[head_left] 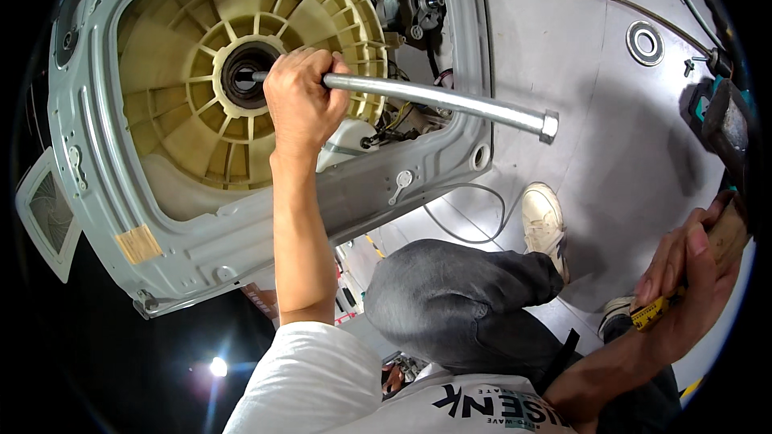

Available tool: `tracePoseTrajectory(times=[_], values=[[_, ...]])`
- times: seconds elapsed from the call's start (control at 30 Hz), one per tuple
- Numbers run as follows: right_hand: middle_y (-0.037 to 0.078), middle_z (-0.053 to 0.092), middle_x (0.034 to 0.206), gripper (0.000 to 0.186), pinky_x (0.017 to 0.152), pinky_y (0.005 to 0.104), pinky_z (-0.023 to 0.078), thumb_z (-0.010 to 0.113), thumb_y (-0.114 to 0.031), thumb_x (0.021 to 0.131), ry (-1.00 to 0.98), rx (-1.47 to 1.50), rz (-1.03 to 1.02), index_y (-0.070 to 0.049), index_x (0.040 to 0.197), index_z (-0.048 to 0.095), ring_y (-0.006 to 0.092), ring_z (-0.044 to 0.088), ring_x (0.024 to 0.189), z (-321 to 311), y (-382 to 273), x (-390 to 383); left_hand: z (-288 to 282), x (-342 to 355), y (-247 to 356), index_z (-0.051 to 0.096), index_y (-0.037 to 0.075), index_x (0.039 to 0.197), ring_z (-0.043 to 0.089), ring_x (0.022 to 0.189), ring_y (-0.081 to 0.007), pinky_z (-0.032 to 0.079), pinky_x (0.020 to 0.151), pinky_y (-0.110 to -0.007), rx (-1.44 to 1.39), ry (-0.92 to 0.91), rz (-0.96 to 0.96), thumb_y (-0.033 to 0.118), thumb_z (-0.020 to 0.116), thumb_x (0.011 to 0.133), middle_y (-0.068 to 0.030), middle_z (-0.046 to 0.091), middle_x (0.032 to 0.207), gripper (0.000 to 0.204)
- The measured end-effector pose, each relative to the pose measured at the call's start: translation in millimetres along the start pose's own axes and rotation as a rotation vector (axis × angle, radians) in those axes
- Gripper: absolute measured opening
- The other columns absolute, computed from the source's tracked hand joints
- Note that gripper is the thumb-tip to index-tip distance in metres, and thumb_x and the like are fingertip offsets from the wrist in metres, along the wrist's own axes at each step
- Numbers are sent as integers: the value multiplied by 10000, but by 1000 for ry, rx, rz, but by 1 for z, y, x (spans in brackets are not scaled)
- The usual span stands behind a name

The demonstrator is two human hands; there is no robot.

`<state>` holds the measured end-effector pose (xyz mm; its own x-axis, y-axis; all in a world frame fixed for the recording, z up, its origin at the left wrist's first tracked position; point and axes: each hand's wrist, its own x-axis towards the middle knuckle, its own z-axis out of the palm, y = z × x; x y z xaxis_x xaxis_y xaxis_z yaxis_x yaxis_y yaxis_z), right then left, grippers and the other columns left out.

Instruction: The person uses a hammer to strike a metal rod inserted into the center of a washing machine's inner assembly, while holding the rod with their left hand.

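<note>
My left hand (305, 96) is closed round a long steel rod (442, 103), whose left end sits in the central hub (236, 100) of a cream plastic tub (173, 137) inside a grey machine cabinet (161, 253). The rod's hex-headed outer end sticks out to the right. At the lower right my right hand (687, 273) is closed round the wooden handle of a hammer, with a yellow label on the handle; its dark metal head (728, 120) points up along the right edge.
A ring bearing (644, 43), a small puller-like bolt (688, 66), a thin bar (643, 16) and a teal tool (700, 108) lie on the grey floor at upper right. A cable (470, 237) loops beside the cabinet. My knee and shoe (540, 217) are below it.
</note>
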<state>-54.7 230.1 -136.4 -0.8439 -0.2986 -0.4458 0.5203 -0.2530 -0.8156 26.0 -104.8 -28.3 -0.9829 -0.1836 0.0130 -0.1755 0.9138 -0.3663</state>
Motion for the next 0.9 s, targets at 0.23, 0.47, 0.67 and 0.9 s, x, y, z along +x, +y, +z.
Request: tracePoseTrajectory(times=[0.23, 0.47, 0.67, 0.9], values=[[31, 433, 570, 438, 408, 128, 370, 537, -370, 880, 30, -264, 84, 5, 1091, 453, 47, 412, 402, -10, 15, 11, 2, 4, 5, 521, 20, 604, 469, 540, -288, 386, 557, -362, 29, -51, 13, 72, 603, 664, -107, 510, 571, 114], [47, 449, 591, 432, 463, 126, 371, 533, -343, 871, 150, -428, 61, 23, 1095, 479, 71, 411, 411, -17, 33, 12, 4, 7, 2, 487, 20, 576, 449, 519, -279, 360, 532, -359, -21, -24, 3, 65, 603, 669, -105, 482, 550, 155], [58, 469, 616, 423, 479, 135, 376, 515, -330, 880, 127, -501, 66, 44, 1076, 505, 66, 400, 414, -28, 33, 12, 3, 6, 0, 474, 17, 575, 437, 515, -279, 355, 528, -362, 17, -27, 28, 65, 603, 683, -107, 466, 545, 175], [22, 412, 605, 382, 463, 116, 336, 451, -304, 926, -94, -172, 119, 37, 1097, 452, 43, 379, 423, -22, 23, 15, 4, 7, -4, 405, -16, 594, 352, 491, -256, 314, 501, -340, -60, 4, -8, 59, 583, 751, -125, 366, 534, 249]])
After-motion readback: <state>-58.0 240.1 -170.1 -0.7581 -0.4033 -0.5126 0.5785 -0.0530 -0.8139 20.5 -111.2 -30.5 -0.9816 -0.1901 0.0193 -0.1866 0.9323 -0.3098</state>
